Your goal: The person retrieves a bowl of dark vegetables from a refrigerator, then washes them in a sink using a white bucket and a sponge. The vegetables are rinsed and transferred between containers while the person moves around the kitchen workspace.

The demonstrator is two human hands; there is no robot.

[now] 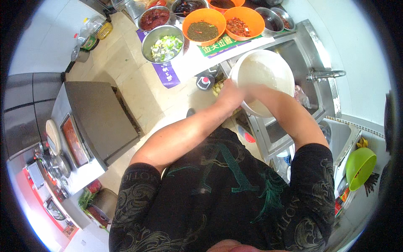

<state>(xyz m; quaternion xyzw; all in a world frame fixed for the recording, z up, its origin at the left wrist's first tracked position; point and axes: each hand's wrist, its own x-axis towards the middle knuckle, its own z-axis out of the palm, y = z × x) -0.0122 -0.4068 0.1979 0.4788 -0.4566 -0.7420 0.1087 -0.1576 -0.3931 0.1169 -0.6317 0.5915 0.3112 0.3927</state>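
Observation:
A large white bucket (280, 67) with cloudy pale liquid in it stands over the near left part of a steel sink (263, 143). My left hand (232, 94) is at the bucket's left rim; its fingers are partly hidden, so their grip cannot be made out. Over the bucket's opening, my right hand (253, 93) is blurred, and whether it holds anything does not show. The two hands overlap in the view. A black-bodied bottle with a red cap (205, 80) and some pale green vegetable pieces (217, 88) are just left of my left hand.
Orange bowls (204, 14) and steel bowls (148, 52) of sauces and chopped scallion crowd the counter ahead. A faucet (327, 74) reaches over the sink from the right. At far right sits a green basin (360, 168). A grey-topped cabinet (97, 116) stands left, oil bottles (102, 27) beyond it.

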